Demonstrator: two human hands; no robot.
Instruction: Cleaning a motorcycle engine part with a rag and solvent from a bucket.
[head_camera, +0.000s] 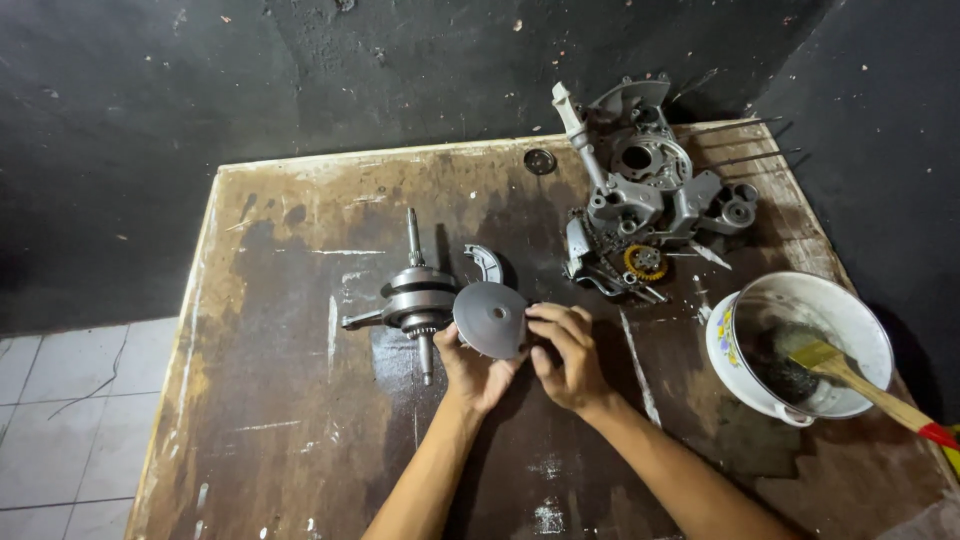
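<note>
A round, dull-grey metal pulley disc (490, 318) with a small centre hole is held tilted just above the middle of the worn brown wooden surface (300, 420), its smooth conical face turned up toward the camera, seemingly so that it can be looked over. The left hand (470, 368) cups the disc from below, thumb against its lower edge; the right hand (565, 355) grips its right rim, fingers (555, 318) curled closed over the edge. Both hands thus share the hold, and the disc rests on neither the boards nor any other part.

Just beside the disc, to its left, lies a steel crankshaft with connecting rod (418, 298), flat on the boards, its shaft pointing away from the person. A small curved grey metal piece (487, 262) sits just behind the disc. Farther back, near the far right corner, a grey cast-aluminium engine crankcase (645, 185) lies open, a yellow gear (645, 262) showing at its near edge. Well apart on the right stands a white enamel bowl (745, 310) of dark liquid with a wooden-handled paintbrush (860, 380) leaning inside. Black walls close the scene.
</note>
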